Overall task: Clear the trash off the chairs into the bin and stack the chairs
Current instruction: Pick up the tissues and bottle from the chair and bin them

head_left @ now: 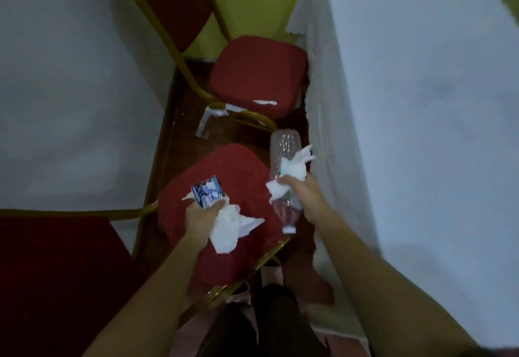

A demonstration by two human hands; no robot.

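Both forearms reach over the near red chair (224, 188). Left hand (200, 220) grip pinches a blue carton (207, 191) and a white tissue (227, 229) above the seat. Right hand (304, 192) grip clamps a clear plastic bottle (283, 149), cap downward, plus crumpled tissue (293, 170), beside the seat's right edge. Paper scrap (265, 102) lies on the far chair (258, 73)

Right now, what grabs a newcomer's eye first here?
Both hands full over the near red chair: the left hand clutches white tissue and a blue packet, the right hand a clear plastic bottle with more tissue. A paper scrap lies on the far chair.
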